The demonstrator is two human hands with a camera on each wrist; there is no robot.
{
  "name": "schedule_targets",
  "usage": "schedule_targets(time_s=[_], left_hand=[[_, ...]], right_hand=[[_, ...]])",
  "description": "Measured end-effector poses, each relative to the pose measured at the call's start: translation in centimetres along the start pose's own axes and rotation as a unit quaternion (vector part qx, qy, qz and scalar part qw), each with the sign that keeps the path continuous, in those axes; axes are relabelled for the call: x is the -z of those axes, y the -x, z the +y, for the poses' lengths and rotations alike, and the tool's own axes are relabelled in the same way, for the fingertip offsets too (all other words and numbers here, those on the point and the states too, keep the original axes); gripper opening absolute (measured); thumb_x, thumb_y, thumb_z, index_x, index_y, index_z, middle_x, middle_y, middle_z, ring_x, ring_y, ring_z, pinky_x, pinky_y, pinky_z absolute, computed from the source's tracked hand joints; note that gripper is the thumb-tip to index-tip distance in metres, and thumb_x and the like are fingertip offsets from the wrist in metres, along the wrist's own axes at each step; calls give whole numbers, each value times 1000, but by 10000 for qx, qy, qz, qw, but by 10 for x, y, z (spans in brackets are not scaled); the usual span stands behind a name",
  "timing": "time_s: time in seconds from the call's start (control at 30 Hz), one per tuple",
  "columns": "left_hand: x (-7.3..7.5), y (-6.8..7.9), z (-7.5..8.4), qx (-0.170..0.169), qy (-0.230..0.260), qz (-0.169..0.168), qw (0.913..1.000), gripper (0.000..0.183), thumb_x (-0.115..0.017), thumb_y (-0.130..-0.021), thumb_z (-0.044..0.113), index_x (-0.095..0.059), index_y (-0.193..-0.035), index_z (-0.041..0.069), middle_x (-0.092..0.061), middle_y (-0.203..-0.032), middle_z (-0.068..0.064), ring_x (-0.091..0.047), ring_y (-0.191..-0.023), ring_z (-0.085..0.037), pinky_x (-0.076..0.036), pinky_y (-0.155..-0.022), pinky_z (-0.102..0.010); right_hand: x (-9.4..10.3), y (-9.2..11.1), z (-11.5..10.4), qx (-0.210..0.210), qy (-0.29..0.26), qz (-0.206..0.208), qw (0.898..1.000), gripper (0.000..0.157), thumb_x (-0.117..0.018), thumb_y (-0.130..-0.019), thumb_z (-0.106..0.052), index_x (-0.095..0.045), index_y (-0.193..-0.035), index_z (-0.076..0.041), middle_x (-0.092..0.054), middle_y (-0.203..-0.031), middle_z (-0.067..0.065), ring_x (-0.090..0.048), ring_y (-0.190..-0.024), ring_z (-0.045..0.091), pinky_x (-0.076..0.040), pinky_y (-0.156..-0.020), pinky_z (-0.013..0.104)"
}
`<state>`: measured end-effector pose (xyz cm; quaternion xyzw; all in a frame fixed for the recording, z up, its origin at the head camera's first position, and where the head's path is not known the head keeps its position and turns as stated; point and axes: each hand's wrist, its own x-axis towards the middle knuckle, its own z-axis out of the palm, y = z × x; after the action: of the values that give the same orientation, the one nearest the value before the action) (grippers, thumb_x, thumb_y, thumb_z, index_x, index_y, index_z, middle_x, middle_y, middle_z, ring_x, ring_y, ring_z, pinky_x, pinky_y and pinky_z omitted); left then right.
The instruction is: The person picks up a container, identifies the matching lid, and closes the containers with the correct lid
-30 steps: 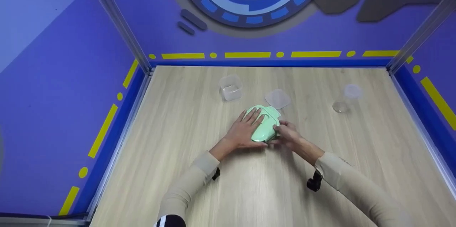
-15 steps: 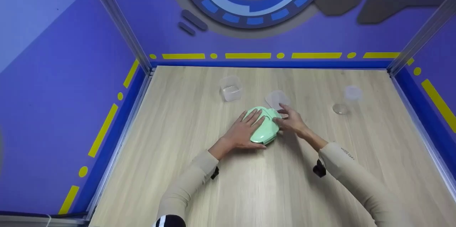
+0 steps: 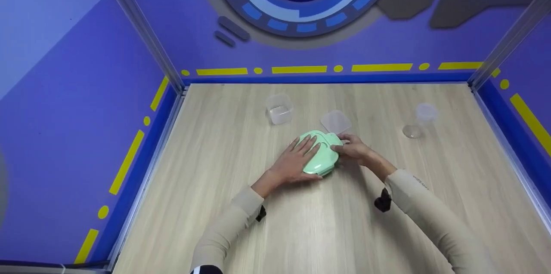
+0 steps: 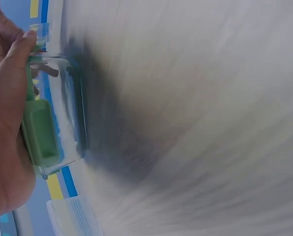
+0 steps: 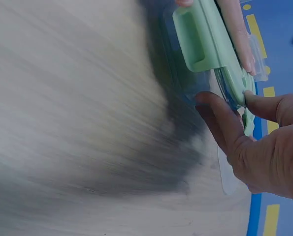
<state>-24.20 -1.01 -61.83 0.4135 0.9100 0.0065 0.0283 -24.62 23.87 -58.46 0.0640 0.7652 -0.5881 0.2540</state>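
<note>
Lying nearly straight and spread, the fingers of the left hand [image 3: 297, 160] rest on top of a green lid [image 3: 323, 160]. Beneath them, under the lid, is a clear glass container [image 5: 183, 83] above the wooden table [image 3: 206, 145]. The right hand [image 3: 357, 150] pinches one corner, its thumb on the lid's edge and its index finger against the glass below. Under the left thumb, a green flap [image 4: 42, 132] hangs beside the glass. Just beyond the right fingertips lies a translucent flat lid [image 3: 336, 121]; farther off, ahead of the left fingertips, sits a clear square tub [image 3: 280, 115]. Well right of the right fingers is a small clear round piece [image 3: 412, 131].
</note>
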Motion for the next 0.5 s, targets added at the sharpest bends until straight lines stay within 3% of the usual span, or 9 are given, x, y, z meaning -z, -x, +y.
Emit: schedule_targets(time_s=[0.13, 0.27, 0.5], left_hand=[[3, -1, -1, 40, 119, -44, 9999, 103, -46, -91, 79, -10, -166, 16, -7, -174, -4, -6, -162, -23, -12, -131, -47], [1, -3, -2, 131, 52, 53, 9999, 106, -47, -90, 80, -11, -166, 15, -9, -174, -5, -9, -161, -24, -13, -130, -49], [0, -5, -3, 292, 124, 37, 9995, 105, -45, -89, 82, -9, -166, 19, -7, -174, -1, -6, -162, -21, -10, -131, -47]], right_hand=[[-5, 7, 1, -227, -730, -62, 9971, 64, -58, -103, -10, -25, -152, 14, -62, -103, 8, -68, -81, 10, -63, -79, 33], [-14, 13, 8, -441, -1398, -135, 9891, 52, -57, -104, -8, -35, -144, 17, -69, -90, 5, -70, -78, 10, -63, -76, 30], [-22, 18, 17, -497, -2075, -179, 9768, 51, -55, -105, -9, -36, -144, 16, -71, -97, 6, -71, -90, 12, -62, -87, 31]])
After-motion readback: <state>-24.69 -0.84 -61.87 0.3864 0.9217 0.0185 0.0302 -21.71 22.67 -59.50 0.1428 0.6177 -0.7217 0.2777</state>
